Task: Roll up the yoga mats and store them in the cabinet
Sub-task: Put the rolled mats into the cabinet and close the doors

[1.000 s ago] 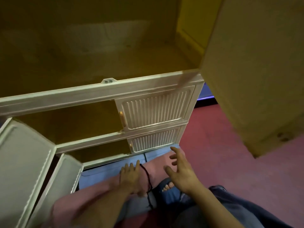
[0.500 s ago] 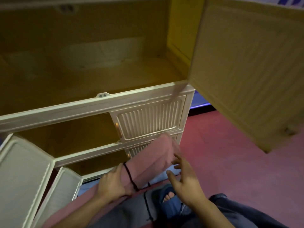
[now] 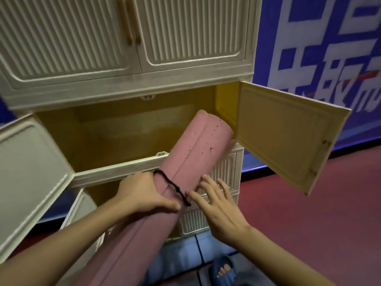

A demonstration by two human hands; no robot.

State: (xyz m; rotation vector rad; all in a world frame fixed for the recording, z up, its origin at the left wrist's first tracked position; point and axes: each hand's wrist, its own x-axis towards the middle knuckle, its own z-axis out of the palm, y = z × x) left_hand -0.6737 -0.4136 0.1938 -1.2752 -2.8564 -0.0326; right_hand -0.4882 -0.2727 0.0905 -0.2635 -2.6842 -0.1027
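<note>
So at this point the cream ribbed plastic cabinet [image 3: 127, 85] had its middle compartment wide open, the left door [image 3: 31, 174] swung out toward me and the yellowish right door [image 3: 284, 137] flung out the other way, which I'd guess was to leave the full width free for a long roll. My left hand [image 3: 142, 193] was wrapped around the rolled pink foam yoga mat [image 3: 195, 153], thumb across the front, just below the black cord tie [image 3: 171, 185] that kept it from unrolling. That hand looked like it was doing the carrying. The mat was tilted up and to the right, its far end poking in front of the open compartment near the right door hinge, not yet inside as far as I could tell. My right hand [image 3: 218, 207] was loose, fingers spread and straight, fingertips just at the mat's right side, probably to steer it rather than hold it. Down on the red floor [image 3: 309, 234] there was a rolled blue mat [image 3: 185, 252] and my blue slipper [image 3: 223, 269].
</note>
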